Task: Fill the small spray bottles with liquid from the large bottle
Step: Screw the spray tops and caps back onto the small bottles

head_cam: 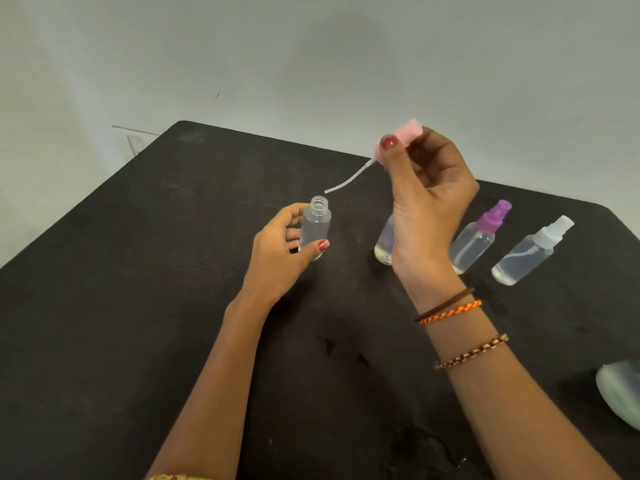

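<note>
My left hand [282,249] grips a small clear bottle [316,226] that stands upright on the black table [138,271], its threaded neck uncapped. Raised to its upper right, my right hand [424,199] pinches a pink spray cap [403,135]. The cap's white dip tube [348,181] curves down-left and ends just above the bottle's mouth. A clear bottle [383,245] is mostly hidden behind my right hand. Right of it stand a bottle with a purple sprayer [479,237] and a bottle with a white sprayer [530,252], both holding liquid.
A pale green rounded object [620,389] is cut off by the right edge of the frame. Wet smears [346,348] mark the table between my forearms. A grey wall rises behind the table's far edge.
</note>
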